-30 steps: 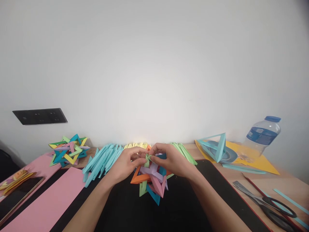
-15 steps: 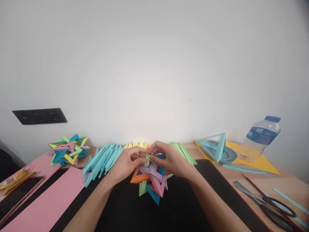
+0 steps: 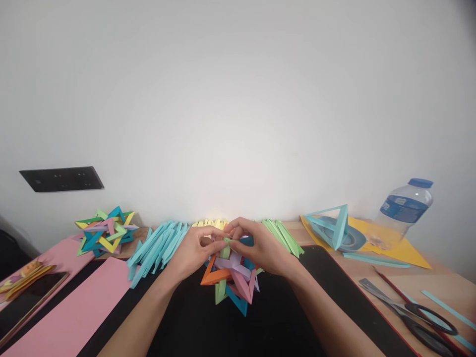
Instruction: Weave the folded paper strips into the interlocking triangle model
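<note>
Left hand [image 3: 195, 249] and right hand [image 3: 262, 246] are pinching the light-green tip [image 3: 225, 252] of a multicoloured folded-paper star [image 3: 243, 271], which I am holding over the black mat [image 3: 208, 332]. Excess pinch pressure or uneven pulling could be creasing that tip or distorting the star.

A clear, blue-topped plastic bottle [image 3: 403, 209] sits far right. Black-handled metal scissors [image 3: 400, 309] lie near right. A long black wall panel [image 3: 62, 179] is far left.
</note>
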{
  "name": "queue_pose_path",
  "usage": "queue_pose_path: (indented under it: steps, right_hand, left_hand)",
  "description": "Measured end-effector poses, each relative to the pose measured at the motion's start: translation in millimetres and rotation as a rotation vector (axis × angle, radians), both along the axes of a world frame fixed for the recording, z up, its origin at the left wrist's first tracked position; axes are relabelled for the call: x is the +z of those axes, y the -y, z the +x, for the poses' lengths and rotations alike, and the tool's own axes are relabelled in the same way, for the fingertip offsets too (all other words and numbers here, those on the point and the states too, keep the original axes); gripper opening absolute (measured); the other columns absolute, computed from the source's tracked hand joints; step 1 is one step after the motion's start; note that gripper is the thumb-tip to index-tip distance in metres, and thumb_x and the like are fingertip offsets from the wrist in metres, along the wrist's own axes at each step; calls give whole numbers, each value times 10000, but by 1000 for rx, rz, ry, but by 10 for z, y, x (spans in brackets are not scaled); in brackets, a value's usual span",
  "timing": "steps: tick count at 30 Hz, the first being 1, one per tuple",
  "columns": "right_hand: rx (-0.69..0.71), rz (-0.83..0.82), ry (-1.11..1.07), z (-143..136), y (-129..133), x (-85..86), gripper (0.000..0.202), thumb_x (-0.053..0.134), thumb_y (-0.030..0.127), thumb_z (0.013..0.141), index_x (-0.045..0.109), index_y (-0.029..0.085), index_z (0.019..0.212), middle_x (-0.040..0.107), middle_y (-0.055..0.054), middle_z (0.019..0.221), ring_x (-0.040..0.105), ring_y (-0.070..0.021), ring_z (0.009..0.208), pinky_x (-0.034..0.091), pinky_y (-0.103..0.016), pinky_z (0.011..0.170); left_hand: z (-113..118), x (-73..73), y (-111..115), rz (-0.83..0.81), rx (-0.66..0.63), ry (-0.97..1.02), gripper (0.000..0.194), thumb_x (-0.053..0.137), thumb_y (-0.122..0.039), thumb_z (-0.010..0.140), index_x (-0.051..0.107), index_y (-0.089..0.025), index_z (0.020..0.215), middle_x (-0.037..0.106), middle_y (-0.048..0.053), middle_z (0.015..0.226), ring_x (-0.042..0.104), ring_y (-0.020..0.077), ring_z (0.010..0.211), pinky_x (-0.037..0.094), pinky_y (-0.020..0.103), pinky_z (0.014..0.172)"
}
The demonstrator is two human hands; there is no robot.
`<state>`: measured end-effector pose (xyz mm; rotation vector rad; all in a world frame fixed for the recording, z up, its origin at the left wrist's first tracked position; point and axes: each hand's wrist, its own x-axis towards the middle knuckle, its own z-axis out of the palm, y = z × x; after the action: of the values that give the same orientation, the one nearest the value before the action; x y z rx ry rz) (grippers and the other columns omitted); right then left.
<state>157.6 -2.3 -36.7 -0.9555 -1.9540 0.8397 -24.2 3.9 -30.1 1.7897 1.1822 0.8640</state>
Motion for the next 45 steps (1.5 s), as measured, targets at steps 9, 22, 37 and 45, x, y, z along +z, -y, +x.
queue_pose_path:
  steps: [9, 22, 37, 45]
  right_hand:
    - [113, -43, -21, 52, -13, 42, 197, 509, 179, 851, 666, 207, 967, 671, -15, 836, 591, -154, 787, 466, -271, 713]
    - [1, 53, 21, 24, 4, 22, 283, 500, 166, 855, 710, 271, 1012, 677, -26, 878, 591, -161, 800, 450, -264, 679]
    - [-24, 81, 25, -6, 43, 26, 287, 497, 116, 824, 720, 250, 948, 680, -14, 833, 601, -149, 772, 447, -255, 664]
    - [-89, 140, 120, -37, 54, 2, 267, 475, 146, 867, 687, 249, 991, 654, -30, 832, 582, -172, 782, 433, -287, 661]
  left_hand:
    - [11, 6, 7, 7, 23, 21, 146, 668, -272, 707, 705, -165, 800, 603, -12, 671, 512, 102, 527, 385, 199, 480]
    - [-43, 13, -8, -28, -17, -34, 183, 646, -306, 749, 705, -165, 849, 625, -4, 579, 548, 125, 525, 411, 210, 491]
    - [-49, 6, -13, -26, -47, -33, 226, 645, -306, 752, 728, -157, 899, 625, 10, 583, 552, 138, 534, 416, 228, 503]
    - [-22, -41, 7, -55, -10, 47, 225, 686, -273, 702, 733, -154, 888, 614, 1, 563, 539, 131, 511, 424, 229, 492]
